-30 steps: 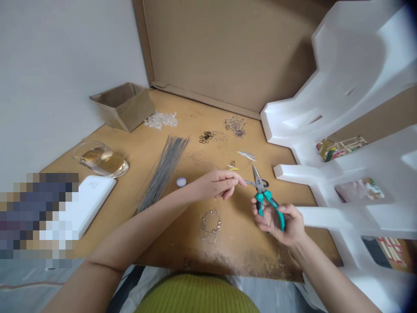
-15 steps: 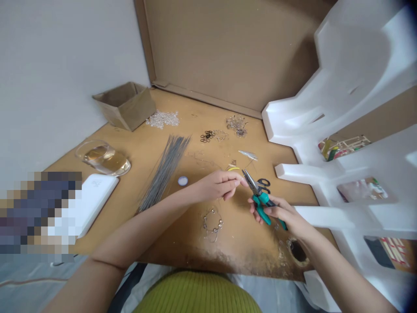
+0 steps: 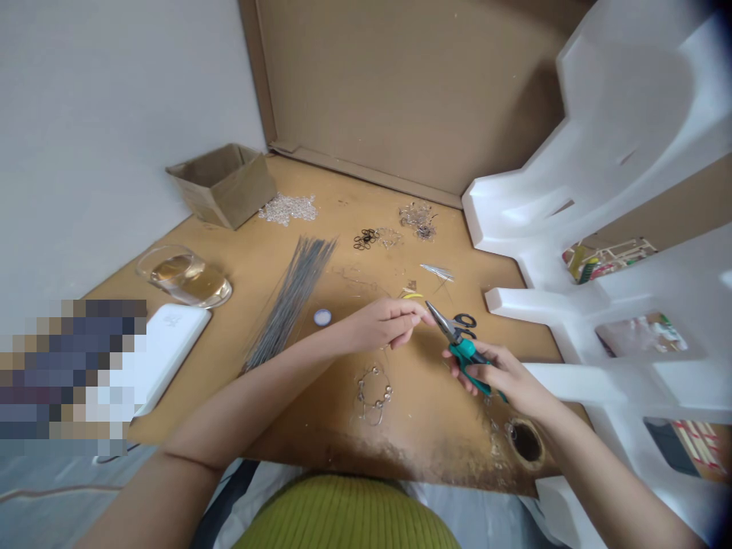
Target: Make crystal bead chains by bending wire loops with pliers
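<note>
My right hand (image 3: 486,370) is wrapped round the teal handles of long-nose pliers (image 3: 462,347), whose jaws look closed and point up and left. Just left of the jaw tips, my left hand (image 3: 397,320) is closed in a pinch. Whatever lies between its fingertips is too fine to make out. Below the left hand, a ring of thin wire with small loops (image 3: 374,395) lies on the table. Black-handled scissors (image 3: 464,324) rest behind the pliers, and a yellow-handled tool (image 3: 412,295) is partly hidden beyond my left hand.
A bundle of grey wires (image 3: 291,301) lies left of centre, near a small round blue-rimmed disc (image 3: 322,317). Clear beads (image 3: 289,208) sit beside a cardboard box (image 3: 226,191). A glass of amber liquid (image 3: 186,278) stands at left. White moulded foam (image 3: 515,301) borders the right.
The pliers' jaws and handles have come together in my right hand, which has shifted slightly right and down. My left hand stays about where it was.
</note>
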`<state>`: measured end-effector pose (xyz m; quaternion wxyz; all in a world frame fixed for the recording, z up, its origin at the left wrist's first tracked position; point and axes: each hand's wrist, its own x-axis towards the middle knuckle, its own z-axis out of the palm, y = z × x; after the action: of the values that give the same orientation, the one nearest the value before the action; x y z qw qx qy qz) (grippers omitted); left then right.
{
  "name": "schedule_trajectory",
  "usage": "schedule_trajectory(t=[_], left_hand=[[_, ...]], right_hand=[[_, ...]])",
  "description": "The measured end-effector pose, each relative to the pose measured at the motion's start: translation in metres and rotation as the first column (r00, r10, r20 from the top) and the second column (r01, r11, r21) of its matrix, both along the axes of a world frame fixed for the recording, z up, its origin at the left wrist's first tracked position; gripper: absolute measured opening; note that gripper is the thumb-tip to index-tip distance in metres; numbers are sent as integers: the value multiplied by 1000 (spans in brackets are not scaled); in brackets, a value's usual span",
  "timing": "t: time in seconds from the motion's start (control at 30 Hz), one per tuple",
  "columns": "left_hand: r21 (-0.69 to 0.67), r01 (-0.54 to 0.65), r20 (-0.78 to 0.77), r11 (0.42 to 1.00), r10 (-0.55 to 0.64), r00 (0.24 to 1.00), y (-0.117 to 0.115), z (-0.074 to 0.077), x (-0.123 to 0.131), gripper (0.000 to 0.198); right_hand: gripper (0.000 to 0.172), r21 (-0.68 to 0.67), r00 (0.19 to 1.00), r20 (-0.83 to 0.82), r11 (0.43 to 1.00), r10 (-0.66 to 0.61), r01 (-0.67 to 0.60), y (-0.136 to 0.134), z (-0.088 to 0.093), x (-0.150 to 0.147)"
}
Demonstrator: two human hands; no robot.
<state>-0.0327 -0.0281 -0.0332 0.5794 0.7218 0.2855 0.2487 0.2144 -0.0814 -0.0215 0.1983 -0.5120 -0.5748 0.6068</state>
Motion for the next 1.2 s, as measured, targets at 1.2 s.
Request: schedule_trajectory(t=[1.2], left_hand=[[-717,170,377,676,171,910,11,-9,-1,22]], right_hand=[[40,310,172,865,231,-471,-922,20,50,-5]])
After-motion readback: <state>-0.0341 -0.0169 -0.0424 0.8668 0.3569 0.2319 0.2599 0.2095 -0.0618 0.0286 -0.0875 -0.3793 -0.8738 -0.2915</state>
